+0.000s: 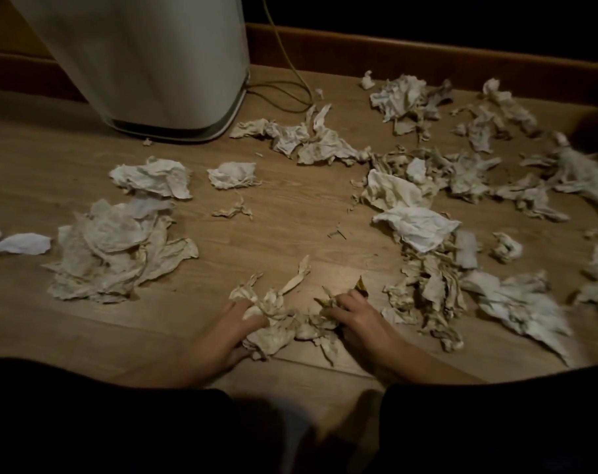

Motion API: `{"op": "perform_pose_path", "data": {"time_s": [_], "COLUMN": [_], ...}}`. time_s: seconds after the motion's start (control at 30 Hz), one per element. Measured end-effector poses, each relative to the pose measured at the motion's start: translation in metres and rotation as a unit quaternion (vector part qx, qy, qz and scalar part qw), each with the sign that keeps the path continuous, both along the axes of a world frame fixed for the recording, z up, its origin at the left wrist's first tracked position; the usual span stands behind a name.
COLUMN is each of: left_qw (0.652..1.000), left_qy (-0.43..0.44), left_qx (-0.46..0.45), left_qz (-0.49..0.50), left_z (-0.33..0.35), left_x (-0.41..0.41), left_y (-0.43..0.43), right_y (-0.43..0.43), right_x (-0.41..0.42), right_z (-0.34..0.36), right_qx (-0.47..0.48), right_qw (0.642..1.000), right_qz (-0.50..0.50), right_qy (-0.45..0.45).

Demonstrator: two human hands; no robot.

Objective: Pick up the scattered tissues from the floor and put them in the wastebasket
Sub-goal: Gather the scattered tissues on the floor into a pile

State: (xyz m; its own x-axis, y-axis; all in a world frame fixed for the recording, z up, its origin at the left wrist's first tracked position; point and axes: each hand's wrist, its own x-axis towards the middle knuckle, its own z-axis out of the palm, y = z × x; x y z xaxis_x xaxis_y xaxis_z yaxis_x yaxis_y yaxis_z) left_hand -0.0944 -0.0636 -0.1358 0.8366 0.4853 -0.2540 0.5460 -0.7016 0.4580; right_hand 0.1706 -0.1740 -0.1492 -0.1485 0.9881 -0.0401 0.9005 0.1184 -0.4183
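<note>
Barely started: left hand (237, 323) and right hand (355, 314), fingers curled, rake a crumpled tissue clump (280, 323) together at six o'clock. Tissues everywhere else — big pile (116, 248) at nine, scatter (461, 186) toward two. Wastebasket (161, 63) waits at eleven.

The floor (284, 234) is wood-look plank flooring in a light brown tone, with seams running roughly left to right. A wooden baseboard (427, 49) borders the floor along the far edge. A thin yellowish cable (290, 63) descends at the far centre and loops across the planks. Small dark debris (337, 233) lies on the floor near the centre. The far right background is dark and unreadable.
</note>
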Motion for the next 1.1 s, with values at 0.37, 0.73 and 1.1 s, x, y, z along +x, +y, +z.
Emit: {"op": "perform_pose_path", "data": {"time_s": [0.37, 0.73, 1.1], "left_qw": [0.992, 0.981, 0.989], "left_qy": [-0.127, 0.091, -0.139], "left_qx": [-0.006, 0.065, -0.019], "left_qz": [0.017, -0.159, -0.042], "left_z": [0.022, 0.019, 0.030], "left_x": [0.164, 0.369, 0.332], "left_y": [0.065, 0.078, 0.093], "right_y": [0.003, -0.037, -0.039], "right_x": [0.113, 0.083, 0.133], "right_z": [0.050, 0.020, 0.062], "right_qx": [0.023, -0.133, -0.052], "right_qw": [0.911, 0.903, 0.881], "right_qz": [-0.411, -0.404, -0.469], "right_qy": [0.001, -0.058, 0.022]}}
